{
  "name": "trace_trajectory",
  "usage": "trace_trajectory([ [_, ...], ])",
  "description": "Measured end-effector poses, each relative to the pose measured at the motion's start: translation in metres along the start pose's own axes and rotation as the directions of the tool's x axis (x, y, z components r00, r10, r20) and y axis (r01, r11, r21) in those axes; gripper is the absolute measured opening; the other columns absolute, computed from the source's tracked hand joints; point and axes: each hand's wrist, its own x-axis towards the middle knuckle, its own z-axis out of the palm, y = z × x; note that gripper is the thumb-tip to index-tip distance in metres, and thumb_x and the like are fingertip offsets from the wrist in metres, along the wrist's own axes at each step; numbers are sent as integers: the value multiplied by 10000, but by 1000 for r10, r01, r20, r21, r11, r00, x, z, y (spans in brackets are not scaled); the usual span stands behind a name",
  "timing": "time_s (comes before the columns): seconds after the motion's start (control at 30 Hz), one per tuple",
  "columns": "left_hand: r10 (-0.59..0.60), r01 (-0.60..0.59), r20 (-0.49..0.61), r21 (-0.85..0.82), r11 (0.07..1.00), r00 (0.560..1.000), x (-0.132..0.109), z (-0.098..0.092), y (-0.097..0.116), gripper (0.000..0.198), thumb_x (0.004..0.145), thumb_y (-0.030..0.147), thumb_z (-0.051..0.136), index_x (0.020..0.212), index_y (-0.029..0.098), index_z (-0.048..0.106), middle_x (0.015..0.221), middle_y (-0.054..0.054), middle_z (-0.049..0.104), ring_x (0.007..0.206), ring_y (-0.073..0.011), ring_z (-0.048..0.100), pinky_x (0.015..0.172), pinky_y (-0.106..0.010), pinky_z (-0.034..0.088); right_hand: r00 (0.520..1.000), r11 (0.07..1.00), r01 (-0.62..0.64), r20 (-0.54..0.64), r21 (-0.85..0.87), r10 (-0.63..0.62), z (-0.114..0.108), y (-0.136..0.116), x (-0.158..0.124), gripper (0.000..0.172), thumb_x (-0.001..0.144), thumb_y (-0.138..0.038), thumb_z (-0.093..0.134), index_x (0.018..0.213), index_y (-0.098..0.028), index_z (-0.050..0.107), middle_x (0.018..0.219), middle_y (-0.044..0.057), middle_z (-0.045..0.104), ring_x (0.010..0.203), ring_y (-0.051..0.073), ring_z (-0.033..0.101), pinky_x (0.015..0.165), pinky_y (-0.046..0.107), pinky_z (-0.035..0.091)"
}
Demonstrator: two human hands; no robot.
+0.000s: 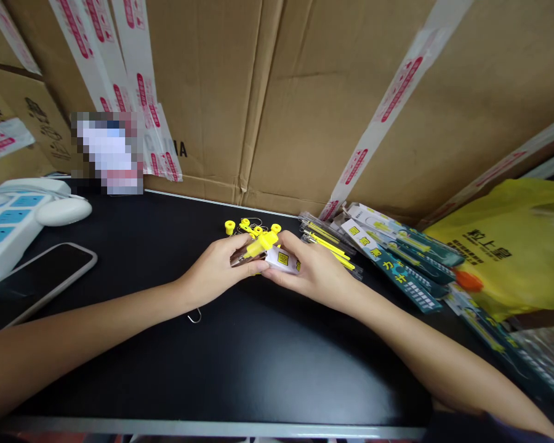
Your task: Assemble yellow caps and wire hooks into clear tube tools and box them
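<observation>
My left hand point(215, 267) is closed around a spring scale with a yellow end point(261, 245), and part of its body is hidden by the fingers. Pinched between the fingers and thumb of my right hand point(321, 271) is a white printed card point(281, 259) with a yellow square on it. The card meets the spring scale where both hands come together over the black table point(277, 357). Just beyond them lie several small yellow caps point(229, 227) with thin wire hooks. A metal hook point(194, 316) sits below my left wrist.
Clear tubes with yellow rods point(335, 246) lie right of my hands, beside teal-and-white printed packages point(392, 258). A yellow plastic bag point(512, 246) is at far right. On the left are a phone point(46, 283) and a white power strip point(13, 215). Cardboard boxes point(305, 104) stand behind.
</observation>
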Motion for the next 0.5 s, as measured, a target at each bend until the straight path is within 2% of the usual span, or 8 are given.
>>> trace_trajectory([
  [0.13,-28,27,64,14,1000,998,-2,-2,1,362,869,506,546,965,161,605,712,36,500,554,-91,443,499,-221,376,998,998,40,-44,-49,-42,-11,5,0,313,825,-427,621,1019,-196,538,803,27,680,619,162,603,549,229,344],
  [0.23,10,-15,97,54,998,995,-2,-3,1,361,902,496,495,978,161,607,802,7,528,651,-116,496,577,-244,418,992,989,98,-67,-108,-106,-20,13,-1,336,820,-439,640,1033,-191,562,826,29,696,624,158,617,554,233,358],
  [0.3,53,-68,150,93,993,987,-1,-4,1,350,909,488,487,974,168,611,860,-13,557,752,-146,530,659,-267,440,978,966,177,-79,-189,-195,-24,16,-1,335,841,-444,628,1042,-181,579,848,42,701,642,162,622,557,242,362],
  [0.4,81,-128,250,177,976,965,-1,-4,0,332,915,476,487,988,175,608,916,-31,595,829,-176,553,729,-294,447,942,906,315,-20,-283,-334,-27,18,-1,304,895,-427,573,1051,-168,604,873,68,698,726,193,636,608,270,385],
  [0.5,54,-144,300,288,947,952,-2,-3,0,316,918,460,494,961,167,606,933,-46,618,857,-196,577,759,-314,456,917,876,396,75,-275,-391,-25,16,-1,308,927,-429,524,1054,-165,617,885,79,696,784,213,641,661,295,401],
])
